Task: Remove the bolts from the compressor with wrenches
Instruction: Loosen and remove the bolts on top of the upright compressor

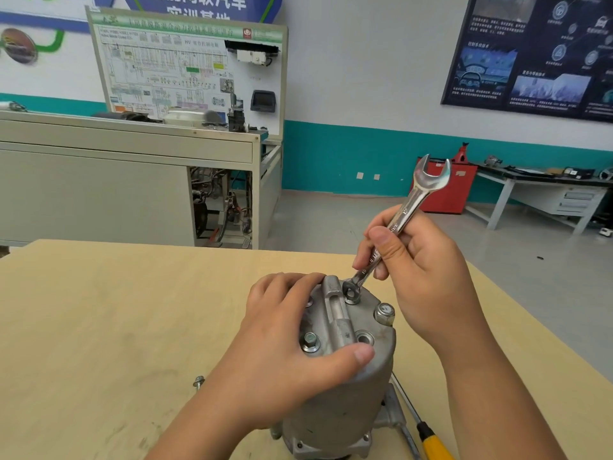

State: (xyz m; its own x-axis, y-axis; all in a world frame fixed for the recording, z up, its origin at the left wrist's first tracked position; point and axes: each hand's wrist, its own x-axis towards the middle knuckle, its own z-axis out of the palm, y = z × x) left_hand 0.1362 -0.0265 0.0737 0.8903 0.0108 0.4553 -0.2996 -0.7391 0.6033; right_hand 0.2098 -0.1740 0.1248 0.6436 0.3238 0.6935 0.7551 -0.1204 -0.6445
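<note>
Slippage is the chief worry. The right hand (428,270) has its grip clenched around the shank of the wrench (398,224), whose ring end sits tilted over a far bolt (351,297) on top of the compressor (348,403). The ring looks only partly seated, so a hard pull could ride off the head and round it. The compressor stands upright on the surface (116,327) with no clamp that I can see. Only the left hand (282,333) steadies it, its grip bent over the top with the thumb pressed to the near rim, so torque could twist or tip the body. Those fingers lie just beside the ring end and around a near bolt (310,341), so a slipped wrench could strike them. 1 loose bolt (199,381) lies on the surface left of the compressor, and a jolt might send it rolling.
</note>
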